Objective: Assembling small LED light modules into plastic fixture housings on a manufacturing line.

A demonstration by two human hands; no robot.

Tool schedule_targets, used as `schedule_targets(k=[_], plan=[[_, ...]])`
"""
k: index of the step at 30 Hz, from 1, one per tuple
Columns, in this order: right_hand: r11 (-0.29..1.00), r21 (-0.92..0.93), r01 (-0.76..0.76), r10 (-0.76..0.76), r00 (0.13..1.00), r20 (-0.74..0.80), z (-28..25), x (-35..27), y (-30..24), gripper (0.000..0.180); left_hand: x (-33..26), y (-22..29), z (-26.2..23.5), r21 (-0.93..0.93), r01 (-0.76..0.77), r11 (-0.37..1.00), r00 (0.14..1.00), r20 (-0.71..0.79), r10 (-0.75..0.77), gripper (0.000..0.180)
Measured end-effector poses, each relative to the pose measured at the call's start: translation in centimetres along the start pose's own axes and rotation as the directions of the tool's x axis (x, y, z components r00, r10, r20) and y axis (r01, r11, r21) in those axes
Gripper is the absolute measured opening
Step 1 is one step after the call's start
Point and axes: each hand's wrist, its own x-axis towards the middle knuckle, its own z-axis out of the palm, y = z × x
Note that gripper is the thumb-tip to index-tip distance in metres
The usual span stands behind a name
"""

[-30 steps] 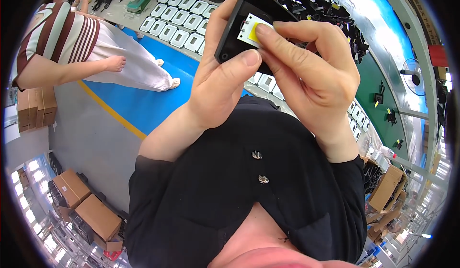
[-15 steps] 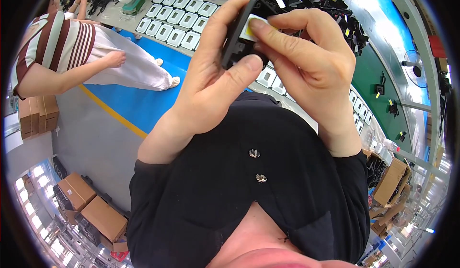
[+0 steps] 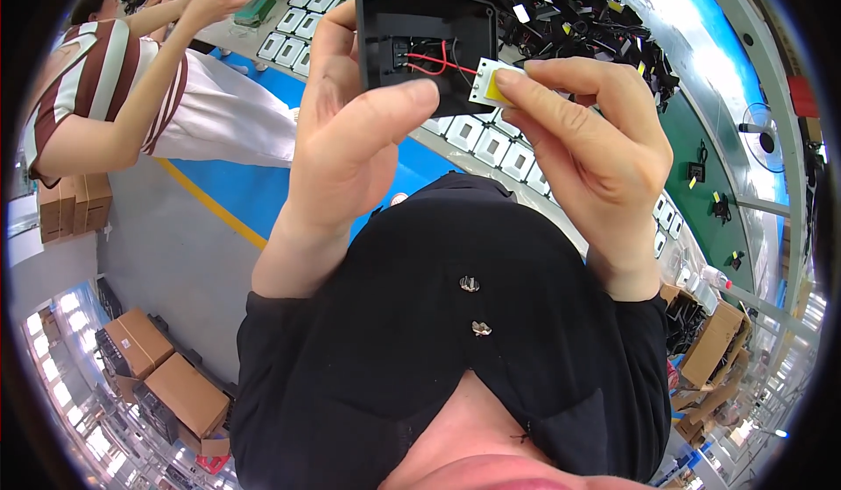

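Observation:
My left hand [image 3: 346, 131] grips a black plastic housing [image 3: 420, 21] by its left side, thumb along the near edge and fingers behind. The open hollow of the housing faces me. Inside it, red and black wires [image 3: 429, 58] run from a small black connector toward the right. They lead to a small white LED board [image 3: 481, 81] with a yellow square on it. My right hand [image 3: 583, 131] pinches that board between thumb and fingers at the housing's lower right corner; its fingertips cover part of the yellow square.
Beyond my hands, white square frames [image 3: 491, 144] stand in rows on the bench. A heap of black cabled parts [image 3: 578, 21] lies at the back. To the left stands a co-worker in a striped top [image 3: 114, 78]. Cardboard boxes [image 3: 188, 394] sit at lower left.
The housing has turned from edge-on to show its open inside. My right hand has drawn the board a little to the right and nearer. The co-worker's arm has risen toward the bench.

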Motion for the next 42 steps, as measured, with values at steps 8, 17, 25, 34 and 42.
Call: schedule_targets(k=[8,17,25,34,42], plan=[[0.997,-0.051,0.063,-0.065,0.997,-0.033,-0.5,0.8,-0.1,0.032,1.1,-0.8,1.0,-0.030,-0.064,0.998,0.995,-0.078,0.061,0.041],[0.992,-0.079,0.094,-0.094,0.996,0.007,-0.7,0.6,-0.3,0.030,1.4,-2.2,1.5,0.139,-0.177,0.974,0.976,-0.107,0.192,0.036],[0.996,-0.063,0.068,-0.069,0.997,-0.023,-0.2,0.0,-0.2,0.031,0.7,-2.9,1.4,0.209,-0.168,0.963,0.980,-0.075,0.187,0.035],[0.995,-0.010,0.094,-0.095,0.994,-0.046,0.5,0.4,-0.9,0.035,-0.8,-2.1,1.1,0.055,-0.082,0.995,0.984,0.162,0.072,0.059],[0.991,0.014,0.130,-0.129,0.990,-0.061,1.4,0.2,-0.7,0.035,-1.2,-2.2,1.1,0.057,-0.058,0.997,0.986,0.157,0.048,0.060]])
